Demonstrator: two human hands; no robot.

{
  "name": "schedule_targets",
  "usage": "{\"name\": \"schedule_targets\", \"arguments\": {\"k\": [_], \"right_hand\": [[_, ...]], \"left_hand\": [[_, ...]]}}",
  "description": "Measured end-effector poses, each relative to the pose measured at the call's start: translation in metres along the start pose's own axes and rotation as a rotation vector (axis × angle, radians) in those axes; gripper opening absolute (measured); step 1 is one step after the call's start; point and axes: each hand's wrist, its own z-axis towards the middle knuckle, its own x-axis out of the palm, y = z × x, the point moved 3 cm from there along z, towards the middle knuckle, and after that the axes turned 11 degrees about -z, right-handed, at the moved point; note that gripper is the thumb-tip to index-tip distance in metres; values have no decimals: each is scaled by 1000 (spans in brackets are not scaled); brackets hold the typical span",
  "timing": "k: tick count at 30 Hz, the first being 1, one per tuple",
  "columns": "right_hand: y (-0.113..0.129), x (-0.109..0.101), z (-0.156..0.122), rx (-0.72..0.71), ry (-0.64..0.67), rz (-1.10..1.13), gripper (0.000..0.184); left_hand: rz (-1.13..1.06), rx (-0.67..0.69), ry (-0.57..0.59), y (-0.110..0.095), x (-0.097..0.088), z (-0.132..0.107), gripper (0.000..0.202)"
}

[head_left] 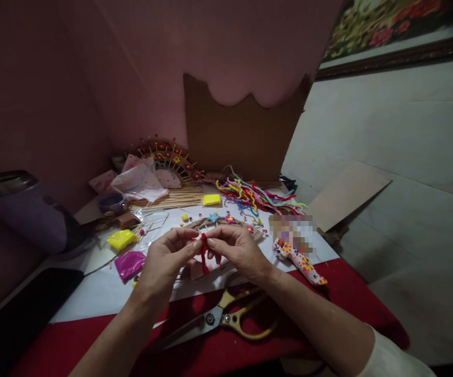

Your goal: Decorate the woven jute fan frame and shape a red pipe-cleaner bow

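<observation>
Between my two hands is a red pipe cleaner (205,256), with one part hanging down below the fingertips. My left hand (173,251) pinches it from the left with thumb and forefinger. From the other side my right hand (238,250) pinches the same piece, fingertips almost meeting. Behind the hands, partly hidden, lies a curved brown craft piece with sticks, a blue flower (214,216) and pink flowers (230,219). Below the right wrist, large scissors (218,316) with yellow handles lie on the red cloth (198,345), blades apart.
Colourful pipe cleaners (250,196) lie in a heap behind. Wooden sticks (183,196), a yellow packet (211,199), another yellow packet (122,239) and a purple packet (130,265) lie around. At right is a flower-patterned object (302,264). A decorated fan shape (171,157) and cut cardboard (242,136) stand at the wall.
</observation>
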Motion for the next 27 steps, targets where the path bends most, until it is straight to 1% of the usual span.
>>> {"name": "schedule_targets", "arguments": {"k": [4, 8, 12, 17, 19, 24, 27], "right_hand": [[0, 0, 1, -18, -18, 38, 21], [-1, 1, 1, -19, -46, 49, 25], [0, 2, 0, 41, -35, 48, 30], [-1, 8, -4, 134, 33, 43, 34], [-3, 11, -5, 138, 54, 57, 34], [-5, 8, -3, 109, -2, -8, 32], [-4, 5, -3, 119, 26, -21, 33]], "left_hand": [[63, -50, -5, 1, 0, 0, 24], [67, -61, -26, 3, -1, -1, 23], [-4, -93, -19, 4, -1, 0, 24], [-135, -102, -91, 3, -1, 2, 26], [-172, -114, -118, 3, -1, 3, 28], [-198, -134, -176, 3, 0, 2, 29], [-186, -146, -170, 4, -1, 1, 29]]}}
